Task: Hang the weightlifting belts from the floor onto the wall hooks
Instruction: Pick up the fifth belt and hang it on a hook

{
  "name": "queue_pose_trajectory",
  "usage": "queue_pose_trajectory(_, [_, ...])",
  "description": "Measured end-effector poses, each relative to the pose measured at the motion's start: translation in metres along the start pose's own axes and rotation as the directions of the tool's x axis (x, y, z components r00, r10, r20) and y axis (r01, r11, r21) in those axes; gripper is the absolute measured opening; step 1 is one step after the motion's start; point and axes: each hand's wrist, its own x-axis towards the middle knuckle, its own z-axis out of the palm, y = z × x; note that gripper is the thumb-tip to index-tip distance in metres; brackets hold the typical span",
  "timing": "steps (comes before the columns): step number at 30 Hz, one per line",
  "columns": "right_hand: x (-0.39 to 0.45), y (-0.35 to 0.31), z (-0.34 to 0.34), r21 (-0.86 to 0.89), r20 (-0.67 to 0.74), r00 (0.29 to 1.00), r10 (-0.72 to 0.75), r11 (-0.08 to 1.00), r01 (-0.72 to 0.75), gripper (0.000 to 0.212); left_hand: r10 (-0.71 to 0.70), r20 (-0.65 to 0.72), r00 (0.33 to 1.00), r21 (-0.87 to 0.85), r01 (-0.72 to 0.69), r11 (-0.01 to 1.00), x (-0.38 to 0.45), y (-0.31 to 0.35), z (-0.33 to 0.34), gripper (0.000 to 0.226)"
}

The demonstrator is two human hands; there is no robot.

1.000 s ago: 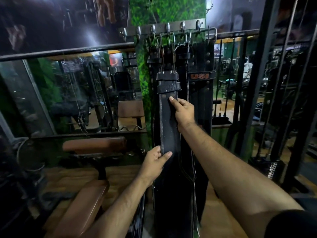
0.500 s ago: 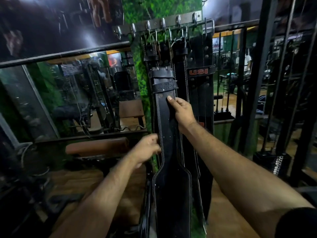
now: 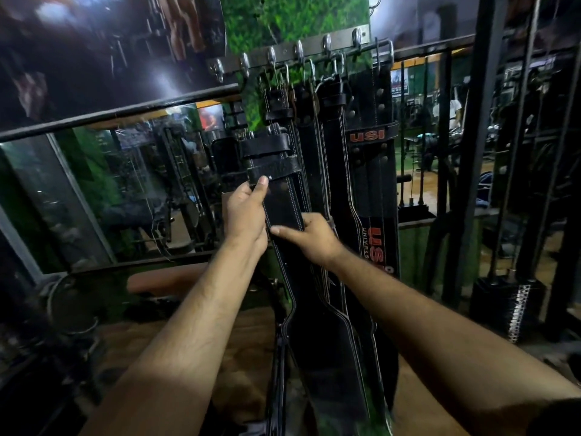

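Leather belt (image 3: 284,212), left hand (image 3: 245,212) now higher

Several black leather weightlifting belts hang side by side from a metal hook rail (image 3: 283,55) at twelve o'clock on the green wall. The front belt (image 3: 284,209), white-stitched with two loops near its top, hangs tilted toward five o'clock. At its three o'clock hangs a belt with red USI lettering (image 3: 374,171).

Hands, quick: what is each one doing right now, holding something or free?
Left hand: grips the left edge of the front black belt, just under its loops.
Right hand: holds the same belt lower down, forefinger stretched across it.
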Motion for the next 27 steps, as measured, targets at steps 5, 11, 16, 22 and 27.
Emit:
queue_pose_trajectory(5, [-0.021, 0.055, 0.007, -0.154, 0.061, 0.988, 0.139, 0.98, -0.128, 0.047, -0.006, -0.102, 0.995, -0.046, 0.001, 0.999, 0.008, 0.015, -0.002, 0.017])
queue_pose_trajectory(11, [-0.038, 0.092, 0.008, -0.478, 0.085, 0.895, 0.438, 0.806, -0.349, 0.046, -0.043, -0.14, 0.989, -0.002, 0.043, 0.999, 0.019, 0.028, -0.004, 0.013])
queue_pose_trajectory(16, [-0.018, 0.077, 0.013, -0.472, 0.206, 0.837, 0.507, 0.801, -0.369, 0.05, -0.024, -0.164, 0.986, 0.051, 0.033, 0.998, 0.033, 0.032, -0.009, 0.015])
queue_pose_trajectory(22, [0.012, 0.044, 0.034, -0.125, 0.172, 0.975, 0.144, 0.984, -0.124, 0.046, -0.05, -0.145, 0.988, -0.029, 0.047, 0.998, 0.047, 0.05, -0.016, 0.018])
queue_pose_trajectory(27, [-0.016, 0.09, 0.033, -0.174, 0.175, 0.94, 0.293, 0.949, -0.263, 0.063, -0.103, -0.134, 0.986, -0.062, 0.096, 0.993, 0.05, 0.061, -0.028, 0.015])
